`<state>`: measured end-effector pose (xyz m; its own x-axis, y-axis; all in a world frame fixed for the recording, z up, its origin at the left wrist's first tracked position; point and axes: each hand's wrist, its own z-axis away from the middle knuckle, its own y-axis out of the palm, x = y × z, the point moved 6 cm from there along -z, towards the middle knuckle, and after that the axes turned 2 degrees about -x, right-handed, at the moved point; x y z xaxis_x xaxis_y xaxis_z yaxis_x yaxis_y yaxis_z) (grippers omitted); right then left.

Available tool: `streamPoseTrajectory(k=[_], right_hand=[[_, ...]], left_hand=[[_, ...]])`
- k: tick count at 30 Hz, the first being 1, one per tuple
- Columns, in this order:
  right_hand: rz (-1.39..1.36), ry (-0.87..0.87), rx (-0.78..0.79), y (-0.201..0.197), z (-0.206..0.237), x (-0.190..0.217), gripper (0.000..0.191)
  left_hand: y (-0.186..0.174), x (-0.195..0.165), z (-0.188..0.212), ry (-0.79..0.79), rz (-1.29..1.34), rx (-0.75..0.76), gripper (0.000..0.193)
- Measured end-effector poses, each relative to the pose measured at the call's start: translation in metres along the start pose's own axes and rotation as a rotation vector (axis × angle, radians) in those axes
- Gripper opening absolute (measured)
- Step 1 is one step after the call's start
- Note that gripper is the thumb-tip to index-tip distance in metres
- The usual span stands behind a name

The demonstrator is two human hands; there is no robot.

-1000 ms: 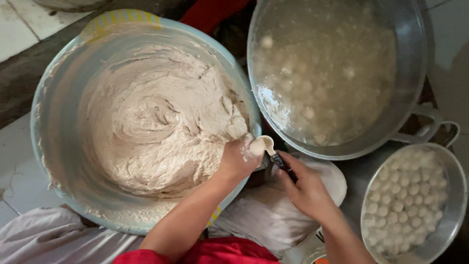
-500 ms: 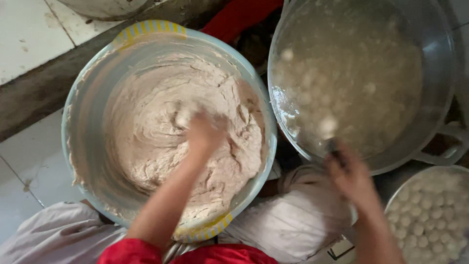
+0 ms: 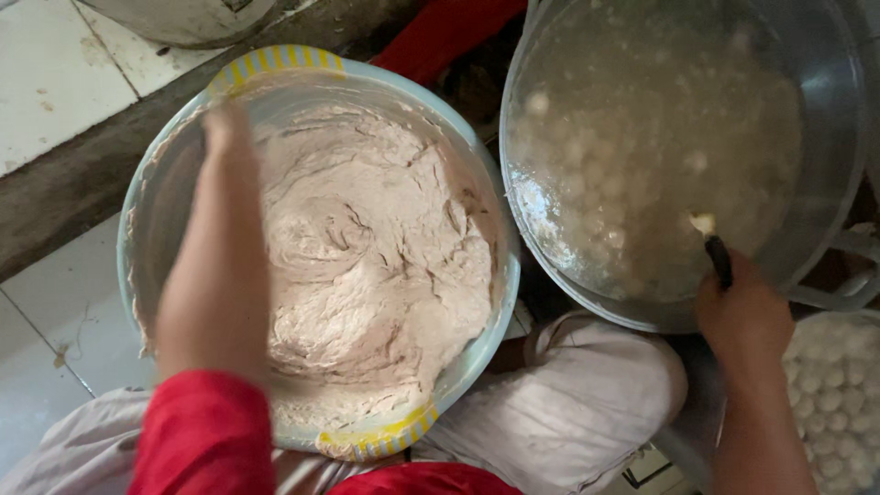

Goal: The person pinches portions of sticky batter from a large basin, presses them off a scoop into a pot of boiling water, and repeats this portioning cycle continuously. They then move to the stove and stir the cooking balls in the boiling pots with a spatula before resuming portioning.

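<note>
left hand now at batter bowl far rim upper left, grip unclear; right hand gripping spoon over pot edge, moved rightward.

A short red sleeve covers the upper left arm; pale, creased trousers cover the legs; both forearms are bare.

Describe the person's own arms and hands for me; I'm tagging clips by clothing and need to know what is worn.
Both forearms are bare. The left arm shows a red sleeve ending above the elbow. No gloves, rings, watch or bracelets show on the left hand or right hand. The right arm's sleeve is out of view.
</note>
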<state>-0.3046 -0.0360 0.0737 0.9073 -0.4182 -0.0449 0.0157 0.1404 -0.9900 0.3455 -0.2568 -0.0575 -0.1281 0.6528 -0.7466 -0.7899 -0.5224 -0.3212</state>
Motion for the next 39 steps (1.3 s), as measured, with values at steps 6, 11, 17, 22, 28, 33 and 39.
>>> streamPoseTrajectory(k=[6,11,17,22,28,33,39], right_hand=[[0.149,0.023,0.090,0.004,-0.004,0.004,0.044],[0.085,0.018,0.080,-0.007,0.013,0.012,0.044],[-0.678,-0.188,0.059,-0.015,0.059,0.053,0.038],[-0.717,-0.003,0.596,0.002,0.116,0.097,0.041],[-0.781,-0.485,0.282,-0.044,0.135,0.153,0.046],[-0.825,-0.282,0.617,-0.020,0.133,0.147,0.043],[-0.667,0.002,0.528,-0.005,0.108,0.087,0.055]], left_hand=[[0.160,0.001,0.137,0.712,-0.883,0.183,0.034],[0.141,0.085,0.262,1.063,-0.748,0.472,0.035],[0.103,0.110,0.317,1.277,-0.297,0.479,0.018],[0.103,0.135,0.342,1.641,-0.344,0.524,0.015],[0.105,0.148,0.331,1.049,-0.212,0.672,0.030],[0.106,0.136,0.336,1.059,-0.426,0.573,0.044],[0.105,0.131,0.321,0.954,-0.641,0.325,0.025]])
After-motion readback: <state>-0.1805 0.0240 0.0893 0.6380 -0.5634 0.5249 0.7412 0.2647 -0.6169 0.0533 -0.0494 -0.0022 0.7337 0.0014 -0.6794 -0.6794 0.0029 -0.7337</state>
